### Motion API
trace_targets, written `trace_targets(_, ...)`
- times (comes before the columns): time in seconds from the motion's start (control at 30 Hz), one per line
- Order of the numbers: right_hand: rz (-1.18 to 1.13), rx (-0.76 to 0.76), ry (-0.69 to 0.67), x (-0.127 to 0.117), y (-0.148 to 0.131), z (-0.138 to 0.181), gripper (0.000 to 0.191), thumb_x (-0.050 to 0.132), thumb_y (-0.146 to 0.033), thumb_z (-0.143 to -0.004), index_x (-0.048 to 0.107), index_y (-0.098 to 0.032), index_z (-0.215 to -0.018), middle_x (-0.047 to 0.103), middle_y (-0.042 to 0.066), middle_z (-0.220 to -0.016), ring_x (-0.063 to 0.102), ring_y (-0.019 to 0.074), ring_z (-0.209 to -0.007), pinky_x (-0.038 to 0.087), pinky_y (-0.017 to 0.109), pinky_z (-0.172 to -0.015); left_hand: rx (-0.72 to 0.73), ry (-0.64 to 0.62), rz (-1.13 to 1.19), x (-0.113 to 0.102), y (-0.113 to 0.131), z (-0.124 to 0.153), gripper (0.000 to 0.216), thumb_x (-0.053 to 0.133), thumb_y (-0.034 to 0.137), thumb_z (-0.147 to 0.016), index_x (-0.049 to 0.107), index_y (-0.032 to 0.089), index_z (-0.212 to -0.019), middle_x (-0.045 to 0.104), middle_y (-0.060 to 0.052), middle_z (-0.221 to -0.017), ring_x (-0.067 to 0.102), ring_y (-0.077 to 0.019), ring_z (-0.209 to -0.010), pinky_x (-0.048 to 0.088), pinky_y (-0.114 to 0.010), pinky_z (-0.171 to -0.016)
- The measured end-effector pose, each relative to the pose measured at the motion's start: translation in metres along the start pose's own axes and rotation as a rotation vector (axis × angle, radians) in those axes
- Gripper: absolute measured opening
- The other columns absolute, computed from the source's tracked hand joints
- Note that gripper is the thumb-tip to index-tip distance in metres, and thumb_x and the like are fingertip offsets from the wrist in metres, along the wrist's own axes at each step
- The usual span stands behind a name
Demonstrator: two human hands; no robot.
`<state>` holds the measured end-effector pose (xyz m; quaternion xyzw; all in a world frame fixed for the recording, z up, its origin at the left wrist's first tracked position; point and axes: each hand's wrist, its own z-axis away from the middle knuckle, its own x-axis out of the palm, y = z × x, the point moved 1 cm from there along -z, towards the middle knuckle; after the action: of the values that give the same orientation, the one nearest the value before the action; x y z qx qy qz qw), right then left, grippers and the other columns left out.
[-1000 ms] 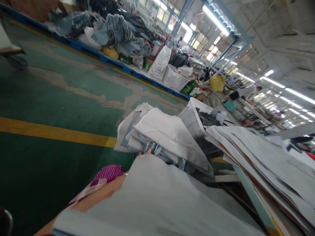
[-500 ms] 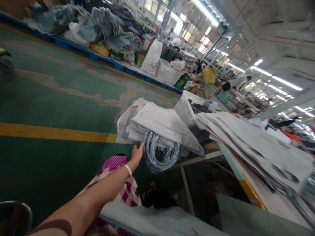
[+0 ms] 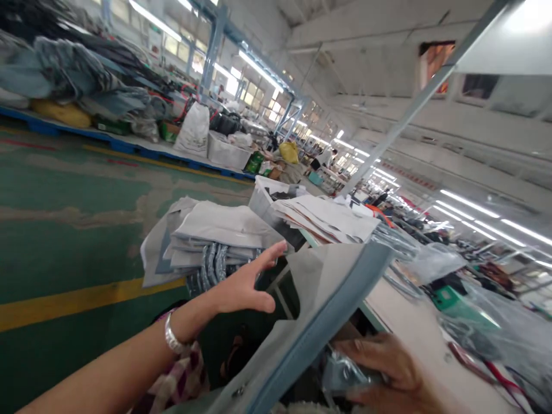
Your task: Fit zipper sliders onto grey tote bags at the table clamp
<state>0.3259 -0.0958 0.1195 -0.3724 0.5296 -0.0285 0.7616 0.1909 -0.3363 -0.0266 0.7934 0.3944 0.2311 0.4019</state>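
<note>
My left hand [image 3: 250, 287] is stretched out with thumb and fingers apart, holding nothing. Just beyond it lies a stack of off-white fabric bag panels [image 3: 233, 224], with plastic-wrapped looped handles [image 3: 214, 261] hanging from its near side. In front of me a pale fabric panel with a blue-grey edge band [image 3: 317, 330] stands tilted. My right hand [image 3: 388, 368] is behind that panel at the lower right, its fingers closed round a shiny plastic-wrapped piece [image 3: 345, 374]. How that piece joins the panel is partly hidden.
A worktable [image 3: 420, 322] runs along my right, bearing flat panels [image 3: 323, 215], clear plastic and a green box [image 3: 463, 305]. A white bin [image 3: 263, 198] stands behind the stack. Blue pallets [image 3: 138, 152] with piled goods line the far side of the green floor. A person [image 3: 324, 158] is in the distance.
My left hand has come away from the stack's handles, moved right and opened. The view has swung right; my right hand and the tilted panel have risen into sight.
</note>
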Motion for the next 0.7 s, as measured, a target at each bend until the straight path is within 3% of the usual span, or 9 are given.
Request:
trace_targets(0.1, 0.016, -0.085, -0.040, 0.000, -0.013, 0.009, 0.039, 0.056, -0.048, -0.095, 0.074, -0.020, -0.114, 0.072, 0.007, -0.089, 0.066, 0.0162, -0.075, 0.049, 0.022, -0.065, 0.151, -0.120, -0.098, 0.011, 0.047, -0.048, 0.128, 0.080, 0.070, -0.060, 0.012, 0.023, -0.158, 0.011, -0.011, -0.165, 0.008, -0.0333, -0.152, 0.009, -0.047, -0.124)
trace_targets(0.2, 0.118, -0.126, 0.031, 0.001, -0.018, 0.022, 0.033, 0.058, -0.045, -0.095, 0.075, -0.022, -0.111, 0.070, 0.005, -0.087, 0.065, 0.0148, -0.075, 0.046, 0.022, -0.065, 0.248, -0.268, -0.189, 0.027, 0.090, -0.085, 0.127, 0.087, 0.058, -0.058, 0.016, 0.023, -0.158, 0.013, -0.011, -0.165, 0.009, -0.0334, -0.152, 0.004, -0.049, -0.124)
trace_targets(0.27, 0.204, -0.127, 0.113, 0.004, -0.017, 0.030, 0.028, 0.058, -0.043, -0.095, 0.076, -0.024, -0.104, 0.067, 0.004, -0.082, 0.062, 0.0142, -0.073, 0.044, 0.023, -0.064, 0.279, -0.408, -0.167, 0.039, 0.115, -0.098, 0.112, 0.089, 0.046, -0.062, 0.030, 0.025, -0.155, 0.029, -0.009, -0.160, 0.022, -0.0316, -0.149, 0.011, -0.047, -0.124)
trace_targets(0.37, 0.258, -0.136, 0.210, 0.011, -0.010, 0.038, 0.023, 0.058, -0.039, -0.096, 0.076, -0.026, -0.097, 0.066, 0.002, -0.077, 0.058, 0.0146, -0.069, 0.041, 0.025, -0.062, 0.241, -0.546, -0.127, 0.050, 0.140, -0.106, 0.077, 0.085, 0.031, -0.068, 0.056, 0.024, -0.139, 0.059, -0.008, -0.137, 0.050, -0.0278, -0.132, 0.032, -0.042, -0.118)
trace_targets(0.5, 0.197, -0.186, 0.297, 0.018, 0.008, 0.046, 0.023, 0.058, -0.038, -0.096, 0.076, -0.026, -0.092, 0.067, 0.001, -0.075, 0.057, 0.0149, -0.069, 0.042, 0.026, -0.064, 0.106, -0.594, -0.088, 0.049, 0.138, -0.110, 0.063, 0.083, 0.021, -0.067, 0.065, 0.023, -0.127, 0.067, -0.007, -0.119, 0.062, -0.0249, -0.112, 0.050, -0.036, -0.099)
trace_targets(0.7, 0.103, -0.254, 0.384, 0.022, 0.033, 0.046, 0.030, 0.059, -0.045, -0.094, 0.077, -0.022, -0.098, 0.069, 0.002, -0.074, 0.056, 0.0144, -0.069, 0.041, 0.027, -0.067, 0.008, -0.506, -0.147, 0.043, 0.109, -0.104, 0.052, 0.083, 0.032, -0.069, 0.072, 0.019, -0.118, 0.071, -0.007, -0.102, 0.064, -0.0246, -0.099, 0.053, -0.034, -0.092)
